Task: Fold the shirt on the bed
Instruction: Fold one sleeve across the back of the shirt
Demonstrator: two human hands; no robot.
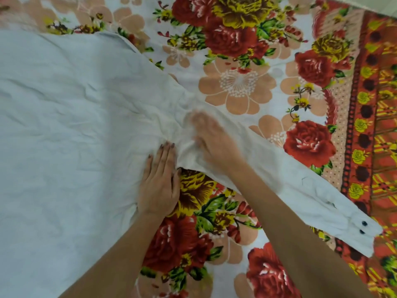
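Note:
A white shirt (71, 125) lies spread flat over the left half of the bed, wrinkled. Its long sleeve (305, 186) runs diagonally down to the right and ends in a cuff with two dark buttons (363, 227). My left hand (160, 183) rests flat, fingers straight, on the shirt's side edge just below the armpit. My right hand (212, 143) lies on the sleeve near the armpit, blurred by motion, with its fingers stretched out over the cloth.
The bed carries a floral sheet (236, 82) with red and yellow roses. An orange patterned border (373, 125) runs along the right side. A strip of pale floor or wall (384, 5) shows at the top right corner.

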